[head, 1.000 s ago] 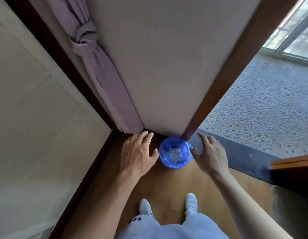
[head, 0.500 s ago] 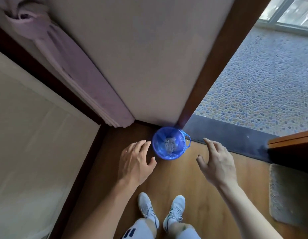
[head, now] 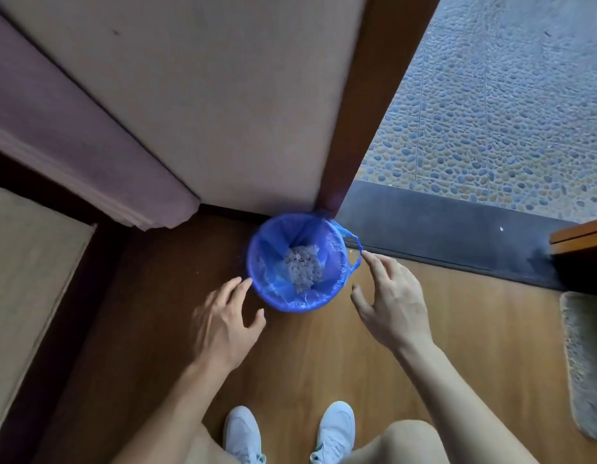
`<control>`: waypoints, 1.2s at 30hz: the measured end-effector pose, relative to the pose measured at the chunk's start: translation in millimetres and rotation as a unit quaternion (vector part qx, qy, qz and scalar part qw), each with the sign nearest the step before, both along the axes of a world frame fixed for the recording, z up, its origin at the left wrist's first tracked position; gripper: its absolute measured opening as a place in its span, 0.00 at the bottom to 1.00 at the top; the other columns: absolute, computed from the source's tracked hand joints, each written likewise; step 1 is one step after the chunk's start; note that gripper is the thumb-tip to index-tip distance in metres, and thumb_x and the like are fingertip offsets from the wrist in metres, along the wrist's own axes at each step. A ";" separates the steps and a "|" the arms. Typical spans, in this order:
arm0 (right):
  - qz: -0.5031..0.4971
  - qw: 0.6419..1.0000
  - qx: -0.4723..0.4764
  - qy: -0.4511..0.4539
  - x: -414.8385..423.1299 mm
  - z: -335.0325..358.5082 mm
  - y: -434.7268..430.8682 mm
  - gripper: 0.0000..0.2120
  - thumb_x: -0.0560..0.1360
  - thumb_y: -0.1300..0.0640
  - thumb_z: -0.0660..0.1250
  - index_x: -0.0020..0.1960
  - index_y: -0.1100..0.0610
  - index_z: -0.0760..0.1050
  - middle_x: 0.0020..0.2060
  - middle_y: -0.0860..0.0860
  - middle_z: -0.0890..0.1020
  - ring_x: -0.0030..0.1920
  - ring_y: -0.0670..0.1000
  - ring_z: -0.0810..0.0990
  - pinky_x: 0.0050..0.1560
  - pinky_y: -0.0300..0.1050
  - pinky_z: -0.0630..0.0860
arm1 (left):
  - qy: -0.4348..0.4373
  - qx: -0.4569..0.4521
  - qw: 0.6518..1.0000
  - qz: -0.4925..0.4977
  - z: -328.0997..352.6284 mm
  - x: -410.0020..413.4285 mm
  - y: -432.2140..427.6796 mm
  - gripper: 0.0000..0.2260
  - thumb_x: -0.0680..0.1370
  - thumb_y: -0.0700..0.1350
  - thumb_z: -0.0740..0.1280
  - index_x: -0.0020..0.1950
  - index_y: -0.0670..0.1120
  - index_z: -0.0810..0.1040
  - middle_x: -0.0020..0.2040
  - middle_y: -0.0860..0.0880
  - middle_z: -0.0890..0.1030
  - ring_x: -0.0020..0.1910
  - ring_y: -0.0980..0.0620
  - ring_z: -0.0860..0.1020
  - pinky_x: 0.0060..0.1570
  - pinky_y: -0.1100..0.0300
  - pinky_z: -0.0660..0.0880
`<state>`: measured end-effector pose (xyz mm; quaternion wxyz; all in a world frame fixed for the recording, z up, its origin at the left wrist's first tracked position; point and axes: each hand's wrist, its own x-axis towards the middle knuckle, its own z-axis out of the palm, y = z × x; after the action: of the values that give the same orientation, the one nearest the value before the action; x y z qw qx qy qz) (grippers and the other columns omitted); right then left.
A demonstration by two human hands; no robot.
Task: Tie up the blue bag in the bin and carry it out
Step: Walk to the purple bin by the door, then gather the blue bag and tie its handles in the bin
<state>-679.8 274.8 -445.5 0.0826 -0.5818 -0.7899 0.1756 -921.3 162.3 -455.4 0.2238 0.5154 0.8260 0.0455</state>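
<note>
A small round bin stands on the wooden floor against the wall corner, lined with a blue bag (head: 273, 262) folded over its rim. Grey crumpled rubbish (head: 302, 267) lies at the bottom. One blue bag handle (head: 352, 242) loops out on the right side. My left hand (head: 223, 323) hovers open just left of the bin, fingertips close to the rim. My right hand (head: 390, 306) is open on the right, index fingertip at the handle loop. Neither hand holds anything.
A beige wall (head: 223, 95) and brown door frame (head: 354, 128) rise behind the bin. A purple curtain (head: 89, 155) hangs at the left. A dark threshold (head: 441, 229) leads to pebble paving (head: 508, 112). A grey mat (head: 588, 363) lies at the right. My white shoes (head: 335, 426) stand below.
The view has dropped closer to the bin as I crouch. Both hands have spread apart and lowered to either side of the bin; the right fingertip now reaches the bag handle.
</note>
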 end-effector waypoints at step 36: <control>-0.187 0.967 -0.134 0.108 2.8 -277.9 105.3 0.25 0.75 0.51 0.66 0.71 0.51 0.65 0.43 0.50 0.81 0.51 0.58 0.78 0.51 0.51 0.74 | -0.485 0.125 0.730 0.465 -296.2 -56.9 76.9 0.26 0.77 0.37 0.68 0.74 0.45 0.65 0.56 0.45 0.79 0.52 0.45 0.79 0.56 0.50 0.76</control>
<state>-677.0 380.2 -723.3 0.1202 -0.7022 -0.6228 0.3233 -978.2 239.2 -751.6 0.4785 -0.0018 0.7283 0.4906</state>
